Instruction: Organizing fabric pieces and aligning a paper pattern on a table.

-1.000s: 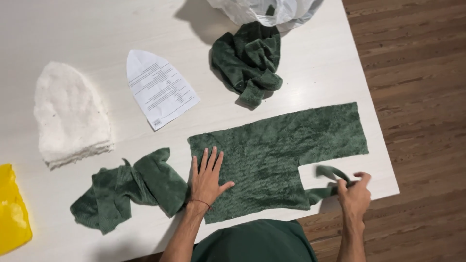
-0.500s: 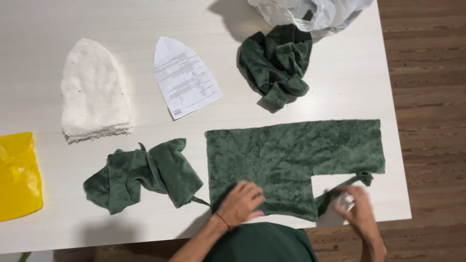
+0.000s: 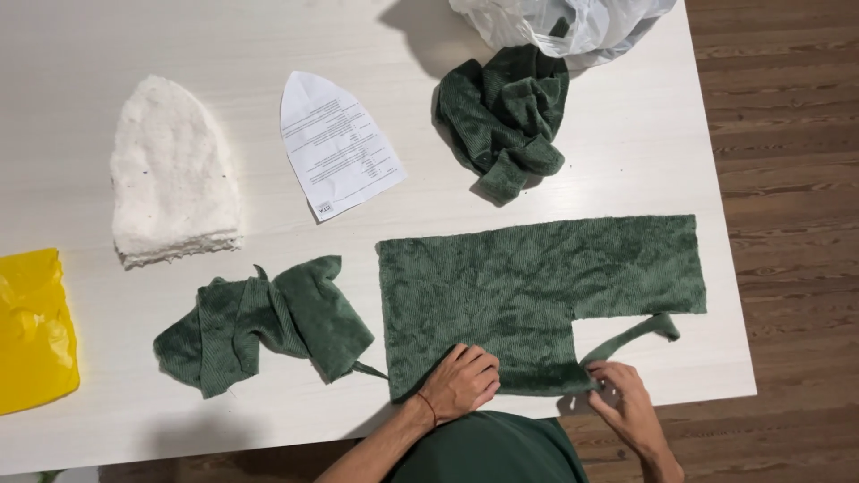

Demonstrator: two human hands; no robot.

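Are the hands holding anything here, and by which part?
Both hands are on the flat green fabric: the left hand presses its near edge, and the right hand pinches the near corner, where a narrow strip trails off.

a crinkled clear-white plastic bag lies at the far edge of the pale table, just behind a crumpled heap of green cloth, its top cut off by the frame. a bright yellow plastic pouch rests at my far left, partly out of view. between them lies a white printed paper sheet, cut to a pointed arch, covered in small dark print.
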